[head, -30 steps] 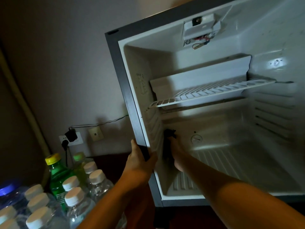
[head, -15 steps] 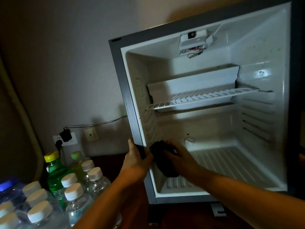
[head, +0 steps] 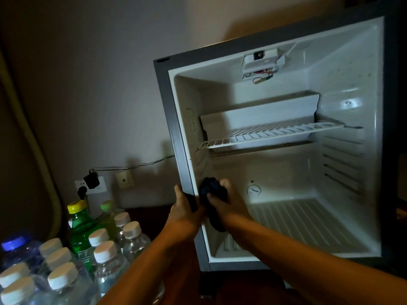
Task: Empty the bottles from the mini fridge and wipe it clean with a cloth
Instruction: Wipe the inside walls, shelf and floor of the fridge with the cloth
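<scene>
Head view, looking down in a dim room: at the far left a pale curved pipe (head: 33, 137) runs down the grey wall (head: 92, 84). Low in the left corner stands a crowd of bottles (head: 66, 267), most clear with white caps, one with a blue cap at the edge, and two green ones behind with yellow and light-green caps; they sit on a dark tabletop (head: 149, 216). Behind them on the wall is a white socket (head: 94, 186) with a black adapter and plug in it, a thin cable leading right, and a second small wall plate (head: 125, 179) beside it. Next comes the left hand (head: 186, 213), its grip curled round the dark front edge of the mini fridge (head: 176, 137), low on the left side frame. Just right of it the right hand (head: 220, 199) has its grip closed on a dark cloth (head: 211, 190), which is pressed against the lower left inner wall and hangs down toward the ribbed floor. Inside, the white cavity holds a wire shelf (head: 271, 133) across the middle, a round dial (head: 254, 190) on the back wall, and a control box (head: 262, 62) with loose wires at the ceiling. No bottles show inside. Ribbed slots line the right inner wall.
</scene>
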The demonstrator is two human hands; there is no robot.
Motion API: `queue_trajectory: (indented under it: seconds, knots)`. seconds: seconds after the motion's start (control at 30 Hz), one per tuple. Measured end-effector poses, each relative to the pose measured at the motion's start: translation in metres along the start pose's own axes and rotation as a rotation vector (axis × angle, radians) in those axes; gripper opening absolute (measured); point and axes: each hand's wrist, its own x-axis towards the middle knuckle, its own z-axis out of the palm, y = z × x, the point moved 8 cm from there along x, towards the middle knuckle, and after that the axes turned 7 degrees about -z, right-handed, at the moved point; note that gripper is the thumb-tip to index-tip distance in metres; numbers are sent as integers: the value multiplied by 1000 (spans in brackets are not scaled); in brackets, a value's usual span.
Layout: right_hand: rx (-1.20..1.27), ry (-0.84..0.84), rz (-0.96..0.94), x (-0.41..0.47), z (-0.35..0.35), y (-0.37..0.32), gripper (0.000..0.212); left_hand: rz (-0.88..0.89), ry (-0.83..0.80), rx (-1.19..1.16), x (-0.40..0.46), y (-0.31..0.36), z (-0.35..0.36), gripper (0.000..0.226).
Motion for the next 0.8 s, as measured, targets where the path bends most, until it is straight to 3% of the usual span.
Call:
queue_trajectory:
  seconds: [0.1, 0.3, 0.47, 0.6, 0.8]
  knots:
    - [18, -42, -35, -11, 6, -6, 12, -7, 12, 33, 0, 0, 0, 94]
    - [-257, 113, -59, 23, 3, -2, 35, 25, 10, 46, 0, -1, 0, 89]
    - [-84, 159, 76, 59, -13, 20, 7, 30, 18, 44, -1, 0, -2, 91]
    - [-33, 206, 183, 82, -12, 32, 21, 15, 3, 63, -3, -3, 0, 94]
    - [-143, 106, -71, 45, -5, 3, 28, 2, -31, -9, 1, -4, 0, 96]
